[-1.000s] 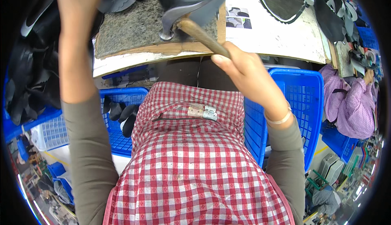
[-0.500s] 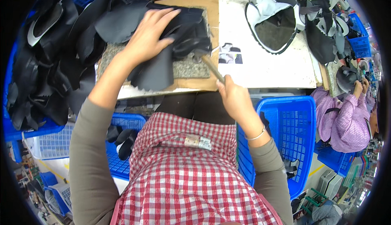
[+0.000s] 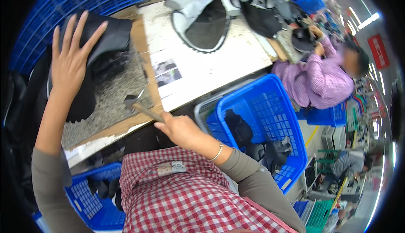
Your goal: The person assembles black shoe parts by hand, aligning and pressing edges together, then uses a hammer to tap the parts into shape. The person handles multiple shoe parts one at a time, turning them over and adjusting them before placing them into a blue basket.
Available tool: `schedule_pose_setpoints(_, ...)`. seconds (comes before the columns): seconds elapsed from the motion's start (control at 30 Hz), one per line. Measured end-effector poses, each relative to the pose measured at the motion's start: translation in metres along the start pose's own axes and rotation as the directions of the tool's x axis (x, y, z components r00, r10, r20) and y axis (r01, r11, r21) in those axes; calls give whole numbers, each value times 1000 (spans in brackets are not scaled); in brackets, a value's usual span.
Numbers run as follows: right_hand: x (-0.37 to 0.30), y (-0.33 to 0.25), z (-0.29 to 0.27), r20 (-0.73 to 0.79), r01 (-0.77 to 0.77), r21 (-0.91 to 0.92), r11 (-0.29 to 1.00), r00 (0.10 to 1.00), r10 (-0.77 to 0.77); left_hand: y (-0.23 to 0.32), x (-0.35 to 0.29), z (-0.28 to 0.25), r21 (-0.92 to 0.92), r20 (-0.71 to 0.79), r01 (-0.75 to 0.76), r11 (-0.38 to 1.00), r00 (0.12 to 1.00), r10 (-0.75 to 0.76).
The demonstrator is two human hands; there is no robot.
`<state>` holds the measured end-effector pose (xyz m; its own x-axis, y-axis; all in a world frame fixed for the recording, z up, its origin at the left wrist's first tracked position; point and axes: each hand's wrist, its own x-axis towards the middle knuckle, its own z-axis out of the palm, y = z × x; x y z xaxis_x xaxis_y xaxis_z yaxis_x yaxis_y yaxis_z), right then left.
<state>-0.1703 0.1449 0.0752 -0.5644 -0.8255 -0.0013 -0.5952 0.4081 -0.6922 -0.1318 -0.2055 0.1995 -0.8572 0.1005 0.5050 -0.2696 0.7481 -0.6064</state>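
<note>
My left hand [image 3: 69,66] lies flat with fingers spread over a dark shoe upper [image 3: 110,37] at the far left of the bench. A toothed edge of black material [image 3: 80,113] shows beside my wrist. Closed around a wooden handle, my right hand [image 3: 181,128] holds a hammer [image 3: 145,111] low over the near part of a speckled stone slab [image 3: 112,102]. The hammer's dark head is apart from the upper. A finished-looking grey and black upper [image 3: 204,26] rests on the white bench top further right.
A blue basket [image 3: 298,144] with dark pieces stands at my right; another blue basket [image 3: 86,205] is below the bench at left. A large blue crate [image 3: 90,5] borders the far left. A co-worker in purple checks [image 3: 318,81] sits beyond, near piled uppers [image 3: 261,18].
The view has swung, so the bench sits further left and tilted. My left hand's fingers have spread wider. The hammer head has come away from the dark upper toward the slab's near part.
</note>
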Motion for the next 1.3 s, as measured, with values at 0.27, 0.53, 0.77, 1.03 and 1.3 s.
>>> schedule_pose_setpoints(0.27,-20,3,-6,49,-9,6,1000,999,8,108,-86,-47,-245,448,97,965,894,23)
schedule_pose_setpoints(0.53,-32,-10,-32,-4,-9,-55,998,1000,9,55,-117,-47,-317,508,385,867,841,-187)
schedule_pose_setpoints(0.77,24,-44,-45,-35,89,-92,992,995,-93,39,-144,-43,-548,660,665,507,717,-225)
schedule_pose_setpoints(1.03,81,-75,-19,144,256,-409,876,966,-215,25,-169,-11,-689,721,724,-43,679,-138)
schedule_pose_setpoints(1.3,68,-67,-13,-108,109,-115,987,987,-121,32,-174,-7,-675,734,731,-100,654,-183)
